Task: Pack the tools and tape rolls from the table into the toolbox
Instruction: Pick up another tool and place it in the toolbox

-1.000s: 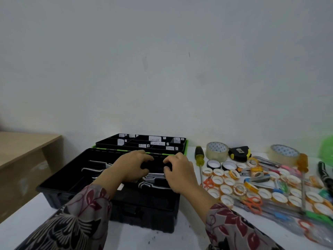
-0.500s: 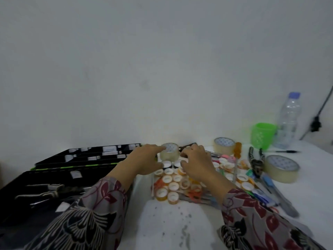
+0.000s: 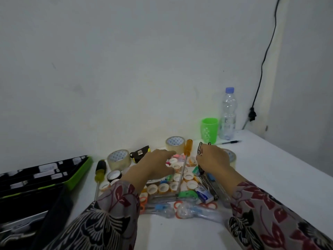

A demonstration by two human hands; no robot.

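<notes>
The right hand (image 3: 214, 159) curls round a dark-handled tool, apparently pliers (image 3: 199, 150). Its 2 handle ends stick up past the fingers and its head pokes out below the palm. The left hand (image 3: 156, 163) hovers flat and relaxed over the small tape rolls (image 3: 163, 188), holding nothing. The pliers want a straight lift, clear of the orange screwdriver (image 3: 188, 146) just beside them, then a carry leftward to the open toolbox (image 3: 79, 175), well apart at the left end of the table (image 3: 270, 177).
</notes>
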